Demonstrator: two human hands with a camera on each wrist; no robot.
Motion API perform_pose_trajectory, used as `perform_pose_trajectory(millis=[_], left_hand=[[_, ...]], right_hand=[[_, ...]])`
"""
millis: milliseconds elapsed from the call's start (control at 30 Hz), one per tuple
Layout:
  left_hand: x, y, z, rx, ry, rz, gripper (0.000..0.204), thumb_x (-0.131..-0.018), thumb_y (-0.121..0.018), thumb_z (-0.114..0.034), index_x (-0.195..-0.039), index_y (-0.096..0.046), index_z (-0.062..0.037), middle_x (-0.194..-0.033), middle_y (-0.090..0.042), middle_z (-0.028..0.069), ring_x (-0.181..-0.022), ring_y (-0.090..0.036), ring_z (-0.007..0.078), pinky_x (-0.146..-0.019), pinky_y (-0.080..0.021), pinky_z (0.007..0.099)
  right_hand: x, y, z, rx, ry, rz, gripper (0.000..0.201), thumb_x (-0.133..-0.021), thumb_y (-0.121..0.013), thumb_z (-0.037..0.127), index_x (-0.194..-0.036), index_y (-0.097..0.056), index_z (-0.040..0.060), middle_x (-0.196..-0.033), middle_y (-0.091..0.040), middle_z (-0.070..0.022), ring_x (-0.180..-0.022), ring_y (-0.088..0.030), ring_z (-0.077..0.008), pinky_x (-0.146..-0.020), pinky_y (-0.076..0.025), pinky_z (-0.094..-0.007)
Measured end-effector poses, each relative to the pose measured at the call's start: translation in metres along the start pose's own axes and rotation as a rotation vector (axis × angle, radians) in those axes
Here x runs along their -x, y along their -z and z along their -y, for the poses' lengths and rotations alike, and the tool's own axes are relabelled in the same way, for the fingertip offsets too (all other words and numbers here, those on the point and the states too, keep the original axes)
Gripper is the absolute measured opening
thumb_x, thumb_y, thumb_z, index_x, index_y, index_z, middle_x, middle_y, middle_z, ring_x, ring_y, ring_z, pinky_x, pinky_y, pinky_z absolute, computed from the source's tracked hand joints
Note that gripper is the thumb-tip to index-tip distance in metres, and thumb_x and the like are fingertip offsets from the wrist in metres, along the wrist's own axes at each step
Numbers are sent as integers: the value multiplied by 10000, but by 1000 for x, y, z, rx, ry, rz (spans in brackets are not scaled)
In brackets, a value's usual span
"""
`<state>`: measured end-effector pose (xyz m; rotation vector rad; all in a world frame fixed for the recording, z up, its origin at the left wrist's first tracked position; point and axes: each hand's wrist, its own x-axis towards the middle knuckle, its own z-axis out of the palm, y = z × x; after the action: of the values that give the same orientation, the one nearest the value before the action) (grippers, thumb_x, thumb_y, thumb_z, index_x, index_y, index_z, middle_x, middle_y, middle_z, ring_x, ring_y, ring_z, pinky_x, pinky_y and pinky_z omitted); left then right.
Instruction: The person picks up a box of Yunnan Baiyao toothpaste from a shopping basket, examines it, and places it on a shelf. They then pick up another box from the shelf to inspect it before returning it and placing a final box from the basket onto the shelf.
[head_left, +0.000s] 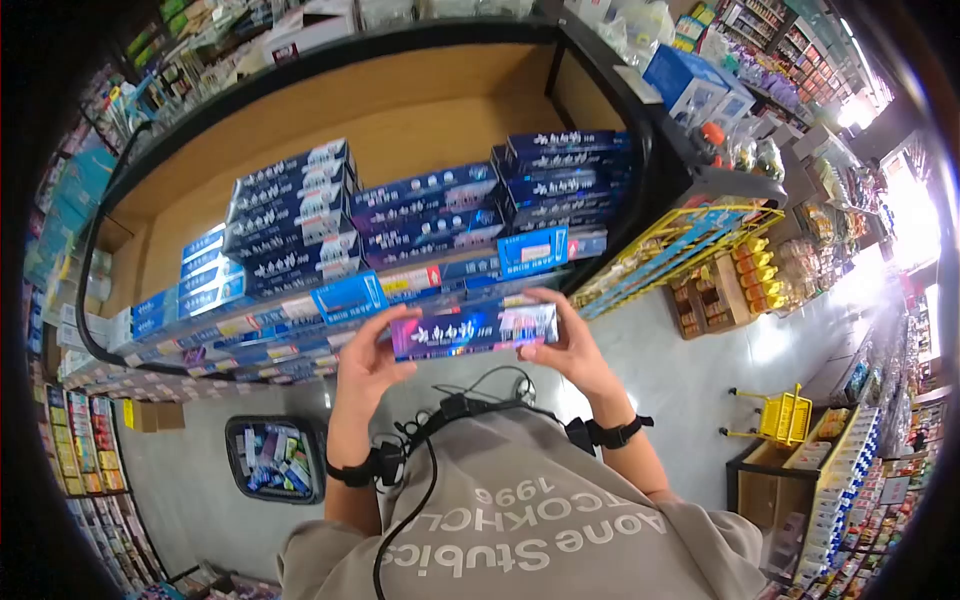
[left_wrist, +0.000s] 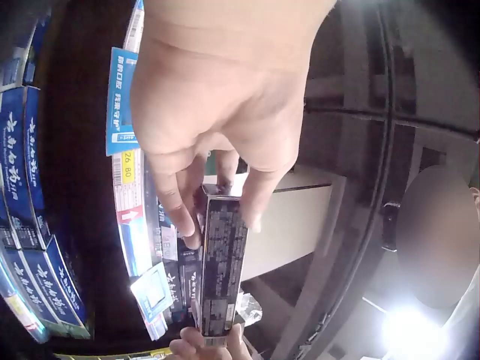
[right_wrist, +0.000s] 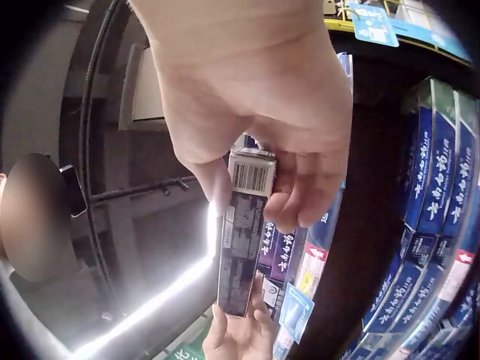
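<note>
A dark blue and purple toothpaste box (head_left: 475,333) with shiny lettering is held level in front of my chest. My left hand (head_left: 372,362) grips its left end, thumb on the near side and fingers beyond. At the other end, my right hand (head_left: 572,352) holds it the same way. In the left wrist view, a dark side of the box (left_wrist: 223,262) covered in small print shows between thumb and fingers. The right wrist view shows a barcode on the box's end (right_wrist: 251,177). Just beyond the box are shelved stacks of similar toothpaste boxes (head_left: 290,215).
Blue price cards (head_left: 350,297) hang along the shelf's front edge. A black basket (head_left: 275,460) with several boxes stands on the floor at left. Yellow wire racks (head_left: 670,255) flank the shelf's right side, and a small yellow cart (head_left: 785,415) stands farther right.
</note>
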<state>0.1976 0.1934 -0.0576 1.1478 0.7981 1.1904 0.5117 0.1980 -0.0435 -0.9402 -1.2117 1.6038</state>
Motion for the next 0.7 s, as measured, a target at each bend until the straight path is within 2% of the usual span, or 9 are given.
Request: perform_pose_trajectory(millis=[100,233,333,433,533,633,700], left_hand=[[-3,5,-4,-31,-38,23,713,-786,-773,55,-1450,-513,21,-1452,-559,202,-1324,-564,272,-1108,-471,392],[2,1,-13,42,3,-29,718,-768,-775,75,-1439,-525,30,-1428,-582,206,-1321,-567,272,-1101,-480,393],[12,5,-15,-45,-21,-53,729,-768,-774,100,-1448,-520,31,-1374,-623,195,-1246,-624,267,-1050,-524,382],[24,10,-18,-31,136,-104,720,-781,-771,115,-1451,-521,27,-1321,-655,181,-1152,-676,254,-975,-572,361],[30,9,-19,-126,75,-122,760,-787,-758,85,-1491,-475,35,-1252,-686,174,-990,-724,256,-870,-610,359],[36,11,-23,-34,72,-87,798,-807,-787,92,-1529,-465,-22,-1299,-669,157,-1110,-682,208,-936,-578,341],[36,11,-22,-162,-12,-130,832,-805,-799,84,-1548,-444,-32,-1297,-674,142,-1109,-675,194,-948,-561,337]], right_hand=[[-5,-2,1,45,27,18,703,-888,-781,-10,-1490,-433,89,-1321,-573,-57,-1209,-562,-147,-993,-515,-333],[-9,-4,7,42,24,45,643,-879,-793,-8,-1432,-477,74,-1323,-566,-60,-1209,-561,-145,-986,-516,-321],[-16,2,-1,82,49,94,620,-864,-810,-4,-1397,-499,48,-1288,-582,-63,-1182,-573,-137,-974,-521,-310],[-22,-2,1,76,27,146,619,-854,-818,-3,-1385,-505,46,-1274,-588,-60,-1166,-587,-138,-970,-521,-301],[-30,-2,4,163,132,192,662,-845,-810,-33,-1413,-482,54,-1307,-584,-74,-1180,-605,-164,-972,-523,-316],[-28,-11,15,217,179,160,727,-843,-800,-51,-1464,-436,54,-1349,-566,-91,-1196,-603,-177,-990,-516,-333],[-29,-20,21,239,204,149,772,-841,-795,-59,-1496,-403,55,-1376,-550,-100,-1203,-601,-179,-1001,-510,-338]])
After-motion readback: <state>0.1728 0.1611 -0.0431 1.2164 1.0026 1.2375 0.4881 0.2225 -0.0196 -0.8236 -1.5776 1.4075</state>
